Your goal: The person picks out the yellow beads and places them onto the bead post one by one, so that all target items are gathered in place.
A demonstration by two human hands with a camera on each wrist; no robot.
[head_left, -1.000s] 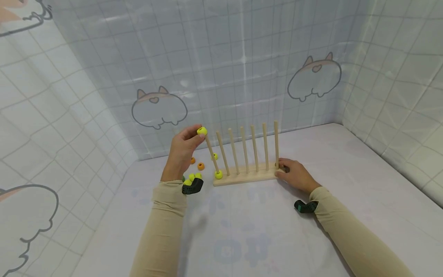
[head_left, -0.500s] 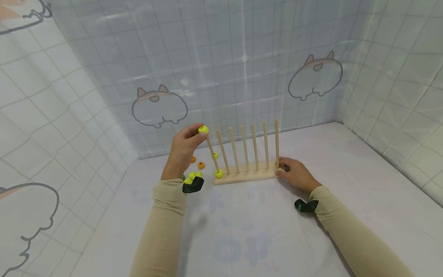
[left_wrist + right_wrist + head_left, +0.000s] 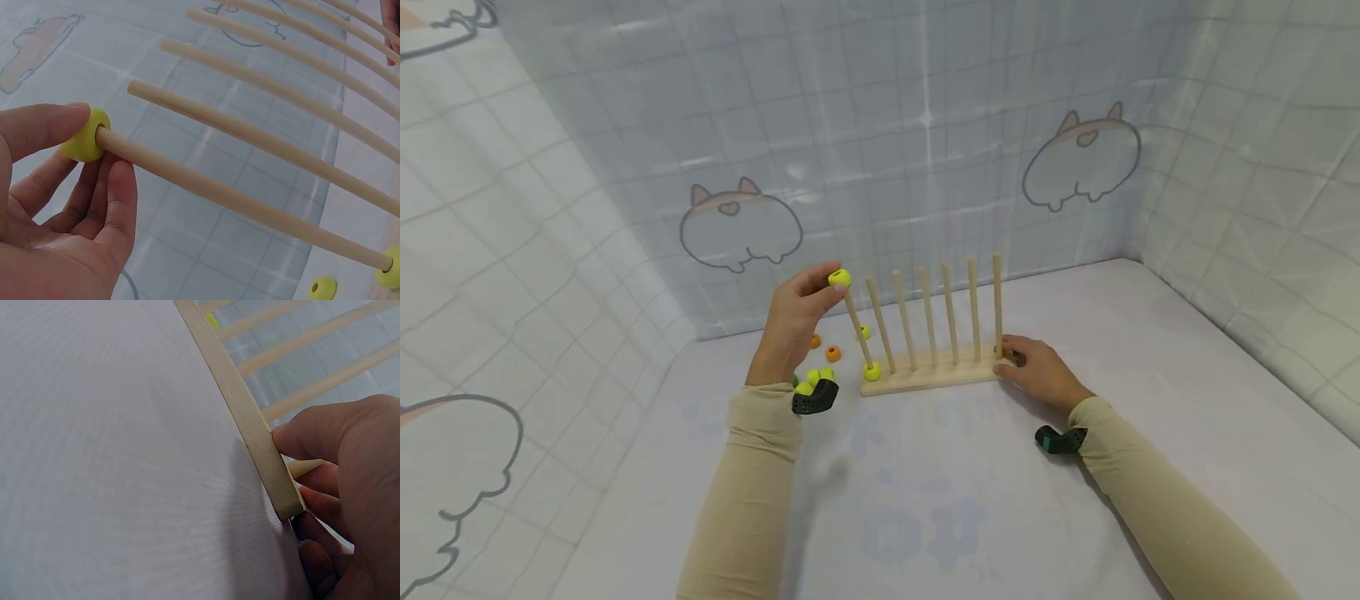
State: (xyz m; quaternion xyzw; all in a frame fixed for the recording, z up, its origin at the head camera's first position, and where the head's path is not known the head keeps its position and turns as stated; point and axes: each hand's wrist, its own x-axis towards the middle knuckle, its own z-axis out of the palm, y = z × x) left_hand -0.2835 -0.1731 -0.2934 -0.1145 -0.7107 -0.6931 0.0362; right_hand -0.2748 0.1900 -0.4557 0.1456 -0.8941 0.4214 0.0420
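A wooden rack has several upright pegs in a long flat base (image 3: 936, 379). At the top of its leftmost peg (image 3: 237, 203), my left hand (image 3: 793, 321) pinches a yellow bead (image 3: 87, 139) between thumb and fingers. The peg's tip is inside the bead's hole in the left wrist view. Another yellow bead (image 3: 871, 372) sits at the foot of this same peg; the other pegs are bare. My right hand (image 3: 1037, 371) grips the base's right end, its thumb on the near side in the right wrist view and some fingers hidden behind the wood.
Left of the rack lie several loose yellow beads (image 3: 813, 377), partly hidden by the left wrist, and orange beads (image 3: 832, 353). One yellow bead (image 3: 864, 332) lies behind the leftmost peg. A tile-patterned back wall (image 3: 880, 167) rises close behind, with side walls left and right.
The head view has shifted slightly, so everything appears a little higher. Both hands keep their places on the bead and the base.
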